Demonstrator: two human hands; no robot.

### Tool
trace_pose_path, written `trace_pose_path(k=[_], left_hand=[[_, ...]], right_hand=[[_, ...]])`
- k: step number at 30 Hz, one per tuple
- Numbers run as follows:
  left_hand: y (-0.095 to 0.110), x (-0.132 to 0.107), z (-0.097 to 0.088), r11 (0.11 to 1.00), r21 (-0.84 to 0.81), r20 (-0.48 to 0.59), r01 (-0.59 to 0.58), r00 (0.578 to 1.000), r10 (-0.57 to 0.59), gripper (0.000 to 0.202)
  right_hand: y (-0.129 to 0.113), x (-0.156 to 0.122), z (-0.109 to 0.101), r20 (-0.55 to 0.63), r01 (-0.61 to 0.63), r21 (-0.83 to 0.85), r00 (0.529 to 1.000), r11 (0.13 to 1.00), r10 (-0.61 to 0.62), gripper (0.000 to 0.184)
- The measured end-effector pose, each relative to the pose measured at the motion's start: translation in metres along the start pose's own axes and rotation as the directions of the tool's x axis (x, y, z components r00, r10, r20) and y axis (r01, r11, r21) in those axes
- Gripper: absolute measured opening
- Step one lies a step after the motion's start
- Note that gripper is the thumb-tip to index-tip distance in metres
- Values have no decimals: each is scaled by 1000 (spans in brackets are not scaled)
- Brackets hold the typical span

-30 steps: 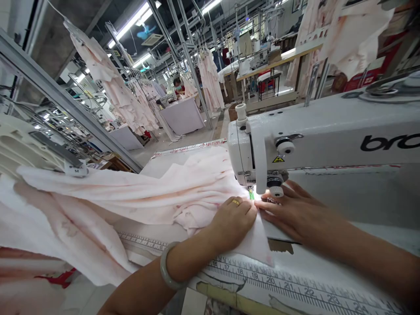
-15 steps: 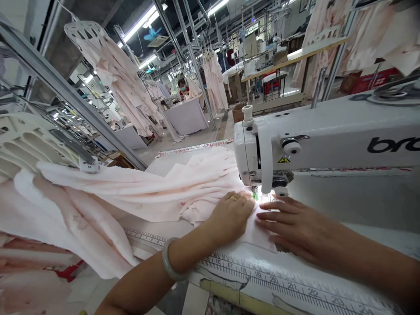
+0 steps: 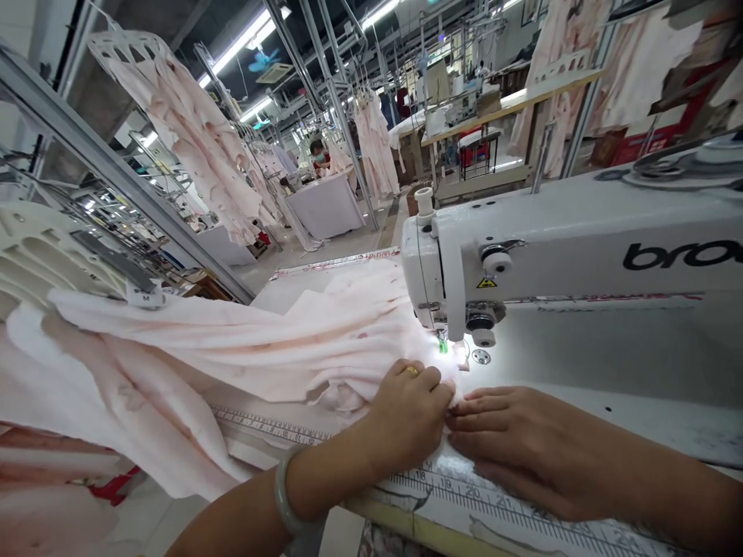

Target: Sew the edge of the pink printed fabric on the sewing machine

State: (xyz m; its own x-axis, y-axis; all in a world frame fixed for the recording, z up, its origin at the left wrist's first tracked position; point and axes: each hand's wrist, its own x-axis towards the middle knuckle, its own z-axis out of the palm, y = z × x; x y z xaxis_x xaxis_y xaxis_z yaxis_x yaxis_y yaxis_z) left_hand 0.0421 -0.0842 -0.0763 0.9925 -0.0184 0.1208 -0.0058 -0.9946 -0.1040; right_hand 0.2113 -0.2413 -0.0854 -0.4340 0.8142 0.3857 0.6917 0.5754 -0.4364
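Pale pink fabric spreads from the left across the sewing table to the lit needle area of a white sewing machine. My left hand, with a ring and a bangle at the wrist, has its fingers curled closed on the fabric just in front of the presser foot. Close beside it on the right, my right hand lies low over the table, fingers stretched together toward the fabric edge. Its fingertips nearly meet the left hand's; what lies under them is hidden.
A printed ruler strip runs along the table's front edge. At left, a white hanger rack with an M tag carries more pink fabric. Behind, pink garments hang from rails. A person sits at a far workstation.
Both hands have moved toward me, away from the needle, and the fabric edge has come with them. The right fingers have drawn closer together, nearer the left hand. The view has shifted slightly.
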Motion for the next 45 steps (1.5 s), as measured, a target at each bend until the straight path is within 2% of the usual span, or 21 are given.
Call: trace_pose_path(k=[3, 9, 15, 17, 19, 22, 26, 29, 34, 36, 39, 42, 45], left_hand=[[-9, 9, 2, 1000, -15, 45, 18, 999, -18, 10], [-29, 23, -2, 998, -58, 73, 1, 997, 3, 15], [-36, 7, -6, 988, -151, -9, 17, 1000, -19, 33], [-38, 3, -7, 984, -179, -50, 25, 998, -34, 25], [-38, 1, -7, 983, -183, -96, -5, 995, -13, 13], [-32, 2, -1, 984, -154, -143, -87, 988, 65, 15], [-23, 5, 10, 988, -99, -113, -115, 988, 104, 16], [-27, 15, 11, 991, -77, -63, -108, 993, 103, 15], [-42, 32, 2, 986, -102, 23, -132, 991, 135, 14], [-43, 33, 2, 984, -119, 13, -131, 991, 134, 13], [-40, 26, 6, 987, -130, -30, -91, 996, 88, 14], [-38, 19, 9, 987, -129, -42, -92, 995, 87, 18], [-39, 17, 6, 987, -115, -52, -111, 993, 106, 19]], right_hand=[[4, 0, 0, -6, -28, 29, 1000, 999, 28, 32], [12, -3, -2, -74, -49, -73, 996, 996, 43, 39], [13, -4, -7, -37, -34, -79, 999, 996, 31, 46], [14, -4, -7, -41, -23, -95, 999, 995, 19, 46], [14, -4, -8, -44, -11, -123, 999, 992, 6, 47], [11, 0, -10, 0, -7, -115, 1000, 993, 7, 47], [9, 2, -9, 33, -28, -53, 999, 998, 30, 37], [14, 1, -4, -15, -67, -79, 998, 995, 66, 40], [22, -2, -2, -84, -100, -171, 993, 980, 87, 52], [24, -3, -3, -82, -79, -174, 994, 982, 66, 51], [28, -6, -6, -122, -57, -202, 992, 978, 33, 39], [33, -9, -10, -222, -119, -251, 973, 961, 63, 35], [38, -11, -14, -245, -183, -281, 963, 942, 114, 35]])
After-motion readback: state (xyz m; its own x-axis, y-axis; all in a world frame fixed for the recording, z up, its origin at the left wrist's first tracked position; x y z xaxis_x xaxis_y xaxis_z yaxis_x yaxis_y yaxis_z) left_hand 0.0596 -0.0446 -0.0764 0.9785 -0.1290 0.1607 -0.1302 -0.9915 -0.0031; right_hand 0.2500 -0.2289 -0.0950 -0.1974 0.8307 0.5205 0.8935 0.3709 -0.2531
